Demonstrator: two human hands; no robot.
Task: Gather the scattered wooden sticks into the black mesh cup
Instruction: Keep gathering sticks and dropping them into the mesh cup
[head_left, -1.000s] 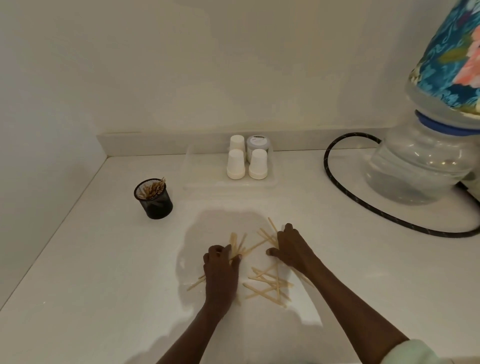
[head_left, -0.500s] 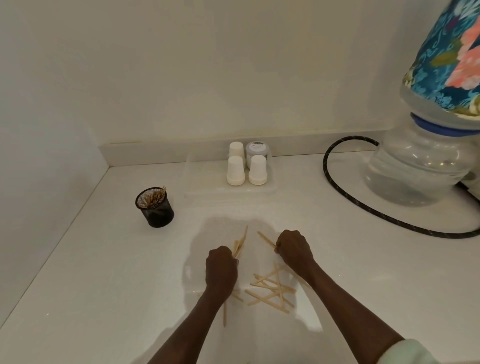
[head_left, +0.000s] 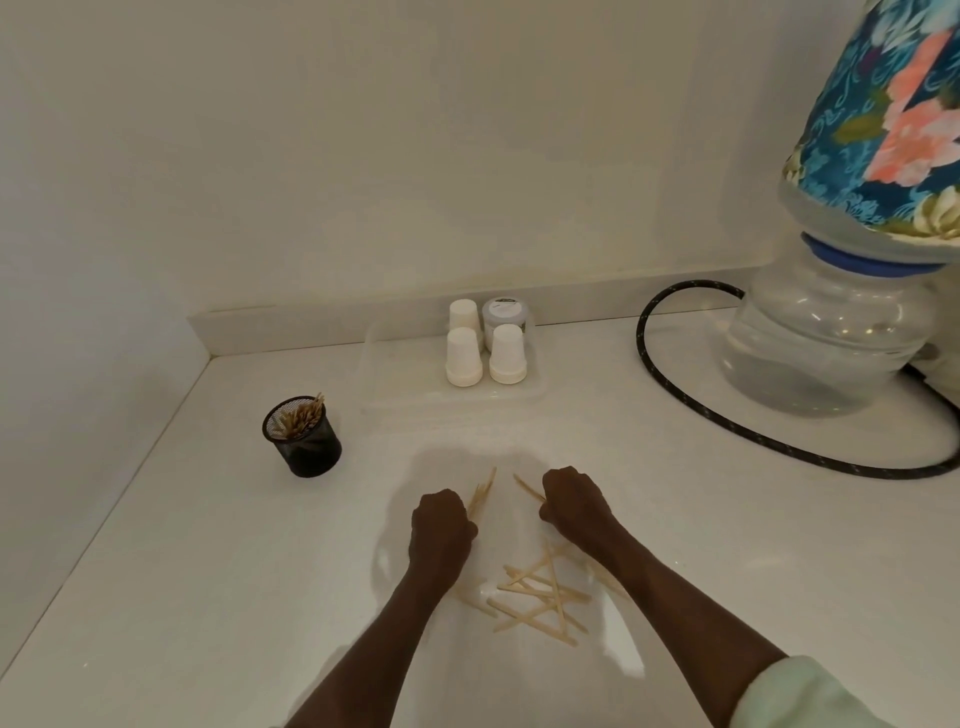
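Note:
A black mesh cup (head_left: 304, 440) stands upright on the white counter at the left, with several wooden sticks inside it. My left hand (head_left: 440, 522) is a fist closed on a small bunch of sticks (head_left: 482, 494) that points up and away. My right hand (head_left: 570, 500) is also a fist, closed on sticks (head_left: 527, 487) that jut out to its left. Both fists hover mid-counter, to the right of the cup and nearer to me. A pile of several crossed wooden sticks (head_left: 540, 597) lies on the counter between my forearms.
A clear tray (head_left: 395, 384) at the back holds three upturned white cups (head_left: 462, 358) and a small jar (head_left: 504, 314). A large water bottle (head_left: 831, 332) with a floral cover stands at the right, with a black hose (head_left: 685, 400) looping across the counter. Walls close the left and back.
Both hands went from flat on the sticks to closed fists holding sticks, lifted slightly off the counter. Fewer sticks lie near the fingers; the pile between my forearms stays.

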